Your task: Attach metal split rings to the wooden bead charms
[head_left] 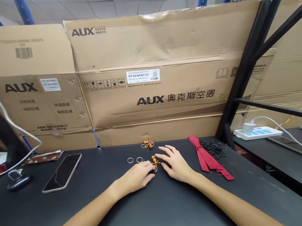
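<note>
My left hand (139, 176) rests on the black table (143, 218), fingers curled and pinched at a small brown gourd-shaped wooden bead charm (154, 161) with a metal ring. Opposite it lies my right hand (175, 163), fingers spread and partly flat on the table, its thumb side touching the same charm. A second gourd charm (148, 143) sits farther back near the cardboard. Two loose metal rings (134, 160) lie just left of my left fingertips.
Red ribbons (208, 157) and a pile of black rings (214, 149) lie right of my hands. A phone (62, 172) and a dark mouse-like object (18, 181) are at left. Cardboard boxes (159, 70) wall the back; a power strip (256, 132) sits right.
</note>
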Demonstrator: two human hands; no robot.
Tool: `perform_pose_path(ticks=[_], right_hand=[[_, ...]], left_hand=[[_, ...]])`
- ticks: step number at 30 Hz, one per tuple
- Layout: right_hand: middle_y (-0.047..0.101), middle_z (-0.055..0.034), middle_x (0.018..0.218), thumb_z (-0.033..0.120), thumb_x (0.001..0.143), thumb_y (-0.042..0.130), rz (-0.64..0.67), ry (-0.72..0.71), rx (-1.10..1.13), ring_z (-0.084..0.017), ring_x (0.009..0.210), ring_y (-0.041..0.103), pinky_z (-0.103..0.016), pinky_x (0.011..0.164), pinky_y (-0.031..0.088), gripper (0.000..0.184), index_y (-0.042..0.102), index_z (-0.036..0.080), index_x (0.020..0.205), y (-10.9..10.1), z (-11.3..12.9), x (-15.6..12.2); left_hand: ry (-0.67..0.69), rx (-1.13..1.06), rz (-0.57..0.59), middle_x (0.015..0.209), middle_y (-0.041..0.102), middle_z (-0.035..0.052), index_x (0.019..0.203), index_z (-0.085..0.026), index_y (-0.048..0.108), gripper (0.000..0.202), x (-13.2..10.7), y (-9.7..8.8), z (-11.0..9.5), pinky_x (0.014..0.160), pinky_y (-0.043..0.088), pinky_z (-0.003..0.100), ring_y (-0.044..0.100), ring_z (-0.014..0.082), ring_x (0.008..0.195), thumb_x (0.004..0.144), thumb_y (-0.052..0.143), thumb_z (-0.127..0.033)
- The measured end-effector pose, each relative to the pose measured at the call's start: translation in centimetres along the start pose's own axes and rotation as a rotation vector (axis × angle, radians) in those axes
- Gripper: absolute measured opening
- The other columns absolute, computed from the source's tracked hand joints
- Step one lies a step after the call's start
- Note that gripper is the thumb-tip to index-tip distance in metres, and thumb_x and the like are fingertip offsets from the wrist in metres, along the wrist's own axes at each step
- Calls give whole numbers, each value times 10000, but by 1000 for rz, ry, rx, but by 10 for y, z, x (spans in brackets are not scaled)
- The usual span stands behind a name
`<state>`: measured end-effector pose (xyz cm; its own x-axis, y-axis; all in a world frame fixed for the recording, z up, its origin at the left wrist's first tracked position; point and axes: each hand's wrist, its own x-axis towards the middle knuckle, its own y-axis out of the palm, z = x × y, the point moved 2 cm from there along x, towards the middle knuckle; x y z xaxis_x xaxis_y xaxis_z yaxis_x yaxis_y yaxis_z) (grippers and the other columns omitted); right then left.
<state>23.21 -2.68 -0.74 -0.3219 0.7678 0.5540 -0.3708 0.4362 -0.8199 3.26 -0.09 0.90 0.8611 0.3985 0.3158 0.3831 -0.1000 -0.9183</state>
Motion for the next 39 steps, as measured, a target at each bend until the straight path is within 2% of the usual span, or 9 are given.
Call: perform_pose_path(ticks=[2, 6, 11, 14, 17, 21, 30, 35, 39], right_hand=[[436, -74, 1404, 179, 854, 510, 51, -50, 29, -308, 1299, 318, -517, 1032, 355, 364, 605, 269, 1194, 0, 9, 0], [454, -69, 1375, 187, 858, 517, 86, -73, 71, -299, 1301, 311, -506, 1043, 344, 225, 651, 243, 1030, 0, 18, 1], [537, -101, 1229, 210, 878, 509, 136, -59, 125, -265, 1175, 425, -479, 978, 399, 93, 594, 203, 915, 1, 16, 1], [533, -111, 1217, 218, 898, 479, 146, -64, 139, -278, 1190, 404, -500, 967, 392, 99, 575, 201, 914, 2, 19, 0], [517, -111, 1241, 208, 901, 473, 146, -78, 163, -286, 1237, 362, -510, 992, 367, 97, 569, 202, 910, 2, 23, 0], [523, -107, 1233, 194, 907, 459, 132, -76, 186, -269, 1227, 379, -488, 1001, 367, 104, 561, 208, 912, 2, 23, 0], [532, -123, 1176, 223, 915, 440, 115, -57, 205, -271, 1181, 405, -501, 994, 371, 126, 560, 198, 887, 2, 17, -2], [552, -110, 1128, 228, 913, 457, 89, -40, 307, -255, 1134, 448, -485, 972, 386, 119, 558, 203, 855, 4, 21, -2], [549, -113, 1148, 217, 910, 465, 87, -17, 401, -244, 1142, 456, -460, 970, 392, 109, 552, 200, 847, 3, 28, -1]], left_hand=[[6, -103, -16, 1031, 625, 52, 1074, -207, 588, 181, -7, -4, -4, 843, 469, 274, 615, 171, 906, 937, 477, -248], [-23, -180, -48, 949, 636, 31, 984, -195, 603, 119, -7, -4, -4, 836, 463, 273, 603, 165, 879, 911, 533, -257], [-49, -155, -98, 1012, 597, 47, 941, -194, 608, 100, -4, 1, 1, 888, 453, 298, 567, 178, 957, 895, 566, -271], [-67, -108, -130, 1075, 562, 56, 928, -199, 605, 80, -5, 2, 1, 934, 435, 335, 531, 199, 1024, 889, 569, -259], [-68, -62, -133, 1072, 549, 59, 905, -197, 597, 67, -4, 3, 0, 933, 432, 356, 518, 205, 1012, 900, 541, -235], [-53, -42, -125, 1084, 540, 65, 862, -185, 577, 130, -3, 4, -1, 941, 420, 351, 502, 196, 1008, 932, 469, -205], [-69, -209, -81, 1139, 516, 63, 874, -197, 547, 156, -4, 3, 6, 946, 399, 354, 483, 193, 1029, 947, 408, -194], [-105, -197, -60, 1138, 523, 58, 867, -198, 559, 126, -3, 5, 5, 960, 389, 383, 486, 210, 1044, 913, 514, -305], [-119, -188, -102, 1127, 519, 64, 868, -196, 581, 113, -3, 7, 3, 964, 397, 388, 485, 219, 1058, 903, 532, -293]])
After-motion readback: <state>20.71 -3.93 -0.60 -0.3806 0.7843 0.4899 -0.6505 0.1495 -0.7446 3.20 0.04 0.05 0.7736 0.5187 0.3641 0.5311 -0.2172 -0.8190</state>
